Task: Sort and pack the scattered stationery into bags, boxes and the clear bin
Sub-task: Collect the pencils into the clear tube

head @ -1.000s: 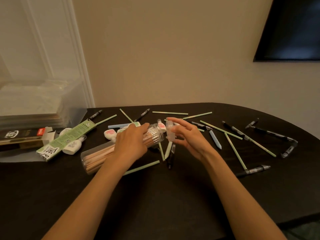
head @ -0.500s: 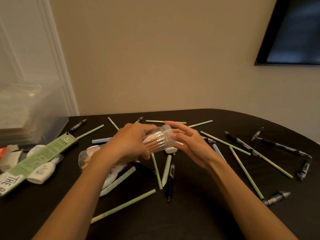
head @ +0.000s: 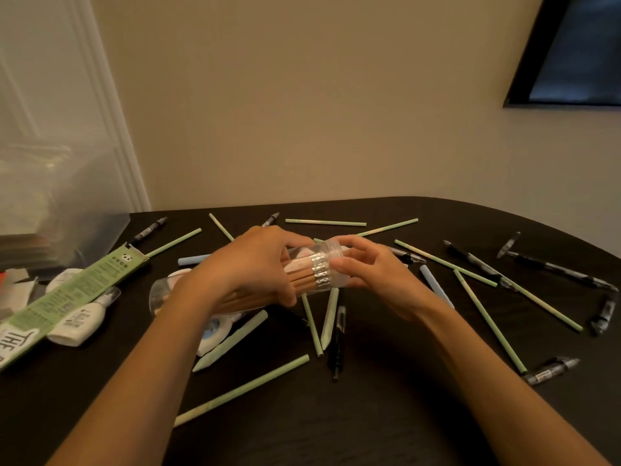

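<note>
Dark worktop, curved far edge, against a plain wall.

Clear bin at far left, on the worktop; contents blurred, cannot tell what they are.

Long green carton lies slantwise at left, just near of the bin. A white bottle lies beside it on its near side, touching or almost touching.

Clear tube at centre, held on its side between both hands, base end to the left. Whether it is lifted off the worktop, I cannot tell. Inside: a bundle of wooden pencils, metal ends toward the right.

Left hand wraps over the tube's middle, fingers curled round it, thumb on the near side.

Right hand at the tube's right end, fingers and thumb curled round the cap. The cap sits at the tube's mouth; whether it is fully seated cannot be told.

Green sticks are scattered around and under the hands, near, far and to the right.

Black pen lies just near of the hands; more pens lie well apart at far right.
</note>
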Action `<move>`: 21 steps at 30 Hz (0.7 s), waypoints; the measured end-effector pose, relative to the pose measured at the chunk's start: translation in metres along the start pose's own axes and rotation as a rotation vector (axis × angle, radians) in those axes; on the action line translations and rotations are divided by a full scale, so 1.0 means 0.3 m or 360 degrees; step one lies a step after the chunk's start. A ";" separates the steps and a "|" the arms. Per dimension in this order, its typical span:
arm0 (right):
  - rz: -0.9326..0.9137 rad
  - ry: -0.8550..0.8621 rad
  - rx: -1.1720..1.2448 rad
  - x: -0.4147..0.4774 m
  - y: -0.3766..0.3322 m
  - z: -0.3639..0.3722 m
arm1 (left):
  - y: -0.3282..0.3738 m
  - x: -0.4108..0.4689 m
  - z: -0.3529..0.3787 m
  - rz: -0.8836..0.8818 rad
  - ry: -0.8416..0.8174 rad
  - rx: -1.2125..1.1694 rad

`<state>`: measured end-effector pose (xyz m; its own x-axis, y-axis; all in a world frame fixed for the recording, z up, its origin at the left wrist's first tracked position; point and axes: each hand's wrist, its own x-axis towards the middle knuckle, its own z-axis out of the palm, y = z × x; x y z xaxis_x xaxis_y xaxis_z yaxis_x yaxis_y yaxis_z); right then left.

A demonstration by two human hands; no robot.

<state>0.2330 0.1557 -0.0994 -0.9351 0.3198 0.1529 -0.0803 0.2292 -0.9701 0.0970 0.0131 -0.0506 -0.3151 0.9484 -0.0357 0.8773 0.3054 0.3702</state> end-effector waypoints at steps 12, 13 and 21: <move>-0.0042 -0.0016 -0.0032 -0.008 -0.003 -0.011 | -0.005 -0.001 -0.001 0.0031 0.0009 -0.0039; -0.0055 -0.0015 -0.0010 -0.008 -0.002 -0.016 | -0.007 -0.001 -0.002 0.0025 0.0007 -0.0051; -0.0086 -0.0073 0.0063 -0.013 -0.003 -0.030 | -0.022 -0.004 -0.010 -0.0024 -0.0019 -0.0033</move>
<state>0.2399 0.1625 -0.0973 -0.9439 0.2650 0.1971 -0.1436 0.2080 -0.9675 0.0905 0.0096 -0.0502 -0.3237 0.9447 -0.0527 0.8647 0.3179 0.3888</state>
